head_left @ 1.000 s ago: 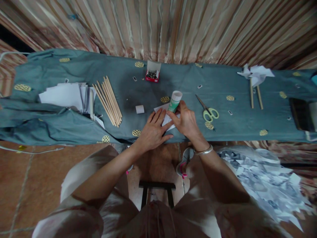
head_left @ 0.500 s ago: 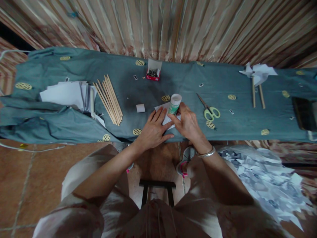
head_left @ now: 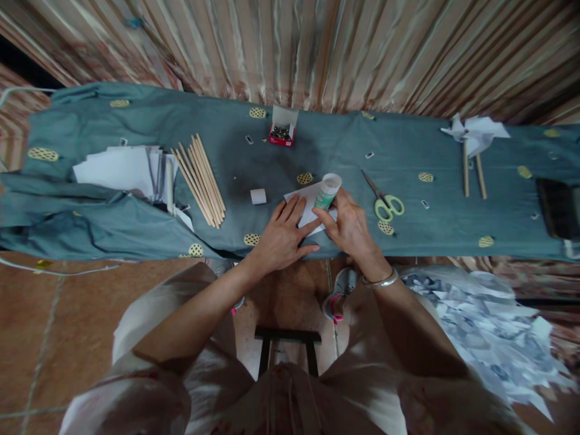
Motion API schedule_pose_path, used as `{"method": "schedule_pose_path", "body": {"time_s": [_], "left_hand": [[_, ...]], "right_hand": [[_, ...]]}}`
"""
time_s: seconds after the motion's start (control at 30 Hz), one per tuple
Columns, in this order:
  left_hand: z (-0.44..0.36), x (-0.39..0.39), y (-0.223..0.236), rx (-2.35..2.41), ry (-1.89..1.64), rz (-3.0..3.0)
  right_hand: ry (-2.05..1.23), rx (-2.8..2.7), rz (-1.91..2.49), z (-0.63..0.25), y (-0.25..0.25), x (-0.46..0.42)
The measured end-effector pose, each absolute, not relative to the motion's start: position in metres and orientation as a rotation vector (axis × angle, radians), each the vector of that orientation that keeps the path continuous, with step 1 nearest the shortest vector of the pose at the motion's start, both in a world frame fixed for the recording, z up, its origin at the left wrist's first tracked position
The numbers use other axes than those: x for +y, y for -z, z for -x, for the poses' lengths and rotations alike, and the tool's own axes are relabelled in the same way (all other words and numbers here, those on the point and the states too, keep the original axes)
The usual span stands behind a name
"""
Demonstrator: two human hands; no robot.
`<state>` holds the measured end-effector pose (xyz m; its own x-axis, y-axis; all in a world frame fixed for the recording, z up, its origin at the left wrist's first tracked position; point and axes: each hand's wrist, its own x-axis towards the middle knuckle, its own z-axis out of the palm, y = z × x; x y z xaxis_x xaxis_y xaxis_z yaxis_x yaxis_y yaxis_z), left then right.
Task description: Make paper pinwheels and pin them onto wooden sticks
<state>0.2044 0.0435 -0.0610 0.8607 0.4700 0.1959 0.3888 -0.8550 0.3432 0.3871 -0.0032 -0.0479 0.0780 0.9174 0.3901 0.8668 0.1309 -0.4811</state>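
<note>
My right hand [head_left: 348,223] is closed round a green and white glue stick [head_left: 327,192], its lower end over a small piece of white paper [head_left: 304,194]. Fingers spread, my left hand [head_left: 285,232] lies on the left part of that paper against the cloth. A short white cap [head_left: 258,196] lies on its side to the left. To the right of my right hand are scissors [head_left: 385,202] with light green handles. Where the glue stick meets the paper is hidden by my fingers.
Wooden sticks [head_left: 202,181] and stacked white paper [head_left: 115,169] lie at the left. A red box of small metal pieces [head_left: 283,128] stands open at the back. Paper pinwheels [head_left: 475,133] on sticks lie right, near a dark phone-like object [head_left: 556,208]. Paper scraps [head_left: 493,332] fill a bag below.
The glue stick has shifted a little to the right over the paper and tilted, with my right hand moving along. My left hand stays spread on the paper.
</note>
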Motion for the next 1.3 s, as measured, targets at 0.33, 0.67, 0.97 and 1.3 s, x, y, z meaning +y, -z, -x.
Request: {"method": "schedule_pose_path", "body": {"time_s": [0.33, 0.67, 0.97, 1.3], "left_hand": [[-0.205, 0.043, 0.060, 0.658, -0.371, -2.744], [-0.205, 0.043, 0.059, 0.669, -0.369, -2.744], [-0.205, 0.043, 0.060, 0.660, -0.348, -2.762], [-0.206, 0.043, 0.059, 0.646, -0.380, -2.736]], "right_hand": [[-0.069, -1.740, 1.755, -0.391, 0.051, 0.000], [-0.126, -1.689, 1.771, -0.392, 0.053, 0.005], [-0.157, -1.633, 1.778, -0.391, 0.055, 0.013], [-0.182, -1.644, 1.778, -0.385, 0.053, 0.015]]}}
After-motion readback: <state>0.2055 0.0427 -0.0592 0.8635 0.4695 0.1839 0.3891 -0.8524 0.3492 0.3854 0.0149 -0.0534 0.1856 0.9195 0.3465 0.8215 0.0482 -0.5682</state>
